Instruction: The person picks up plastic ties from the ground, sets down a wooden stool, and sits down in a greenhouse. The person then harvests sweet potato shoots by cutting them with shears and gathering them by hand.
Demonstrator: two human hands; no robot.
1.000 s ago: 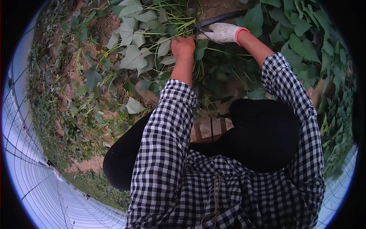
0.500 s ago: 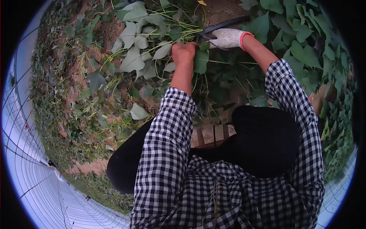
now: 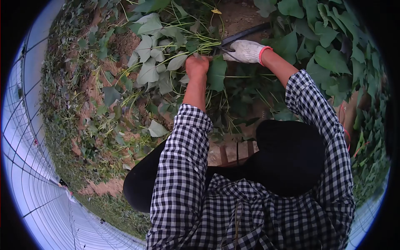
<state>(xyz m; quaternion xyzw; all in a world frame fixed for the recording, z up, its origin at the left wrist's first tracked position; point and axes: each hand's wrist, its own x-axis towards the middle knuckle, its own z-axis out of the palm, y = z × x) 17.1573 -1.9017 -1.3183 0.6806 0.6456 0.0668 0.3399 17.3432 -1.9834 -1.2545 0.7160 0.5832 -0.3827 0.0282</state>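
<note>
My bare left hand (image 3: 197, 66) is closed around a bunch of leafy vine stems (image 3: 202, 41), with the fingers partly hidden by the leaves. The cut-looking pale green stem ends lean toward the right. In a white glove with a red cuff, my right hand (image 3: 246, 52) is closed on dark scissors (image 3: 228, 52), whose blades point left toward the stems just beyond my left hand. A broad green leaf (image 3: 216, 74) hangs between the two hands. The scissor tips are lost among stems and leaves.
A black hose (image 3: 246, 33) lies on the brown soil (image 3: 239, 16) just beyond my right hand. Dense upright leaves (image 3: 329, 58) grow on the right; trailing vines (image 3: 112, 125) cover the left. My dark-clad knees (image 3: 289, 156) are bent below my arms.
The view has shifted slightly. Both hands appear a little lower and to the left, still close together at the stems. The scissors and the stem bunch remain in my hands.
</note>
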